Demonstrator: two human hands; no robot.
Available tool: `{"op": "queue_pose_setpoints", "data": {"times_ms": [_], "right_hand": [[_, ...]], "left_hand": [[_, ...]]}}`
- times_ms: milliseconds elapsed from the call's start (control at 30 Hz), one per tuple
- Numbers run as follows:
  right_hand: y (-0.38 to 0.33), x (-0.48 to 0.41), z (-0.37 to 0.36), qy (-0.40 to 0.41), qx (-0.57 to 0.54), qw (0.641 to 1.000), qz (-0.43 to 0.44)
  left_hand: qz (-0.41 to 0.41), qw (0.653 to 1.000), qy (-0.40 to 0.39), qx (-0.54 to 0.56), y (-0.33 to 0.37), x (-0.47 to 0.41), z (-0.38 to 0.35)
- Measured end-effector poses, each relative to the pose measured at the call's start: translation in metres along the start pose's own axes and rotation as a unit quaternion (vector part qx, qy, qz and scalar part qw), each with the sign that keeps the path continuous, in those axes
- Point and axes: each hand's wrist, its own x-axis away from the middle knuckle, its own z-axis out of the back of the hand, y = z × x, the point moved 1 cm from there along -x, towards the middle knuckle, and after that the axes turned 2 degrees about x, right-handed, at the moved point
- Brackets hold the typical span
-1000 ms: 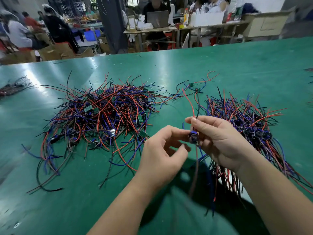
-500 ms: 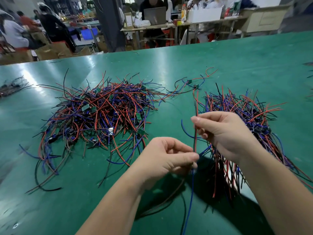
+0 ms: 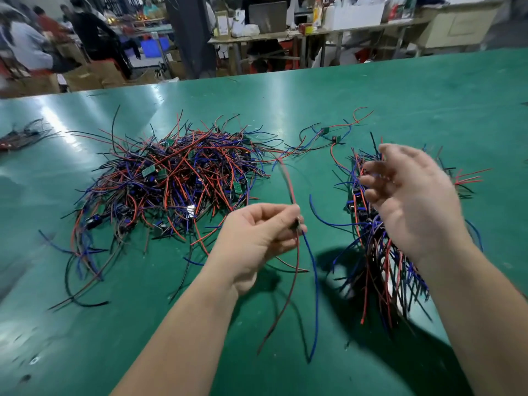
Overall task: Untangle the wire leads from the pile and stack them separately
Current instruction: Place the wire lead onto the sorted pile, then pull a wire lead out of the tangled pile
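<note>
Left hand (image 3: 257,238) on wire lead (image 3: 315,281)

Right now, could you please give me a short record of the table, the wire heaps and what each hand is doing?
Surface: green table
Source: tangled pile, left of centre; red, blue and black leads with small green boards
Sorted: separate stack, on the right, partly under the right forearm
Left: left hand pinches one wire lead, its wires dangling below
Right: right hand, blurred, fingers loose, holding nothing visible, above the stack
Strays: two loose leads lying farther back, between the heaps
</note>
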Motion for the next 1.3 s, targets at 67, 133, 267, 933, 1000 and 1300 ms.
{"op": "queue_pose_setpoints", "data": {"times_ms": [67, 133, 267, 933, 1000, 1300], "right_hand": [[0.008, 0.011, -0.007, -0.151, 0.198, 0.968, 0.036], [0.018, 0.023, -0.015, -0.239, 0.386, 0.885, 0.102], [0.018, 0.031, -0.020, -0.168, 0.447, 0.850, 0.223], [0.008, 0.010, 0.003, -0.024, 0.651, 0.752, 0.103], [0.009, 0.010, 0.003, -0.026, 0.637, 0.762, 0.114], [0.011, 0.012, 0.000, -0.020, 0.455, 0.878, 0.145]], "left_hand": [[-0.025, 0.999, 0.025, 0.018, 0.000, -0.003, 0.003], [-0.031, 0.999, 0.014, 0.001, -0.002, -0.002, 0.002], [-0.074, 0.993, 0.066, -0.071, -0.001, -0.005, 0.005], [-0.090, 0.673, 0.215, -0.702, -0.010, -0.022, 0.055], [-0.095, 0.676, 0.224, -0.696, -0.008, -0.021, 0.056], [-0.330, 0.846, 0.202, -0.366, 0.009, -0.009, 0.037]]}}
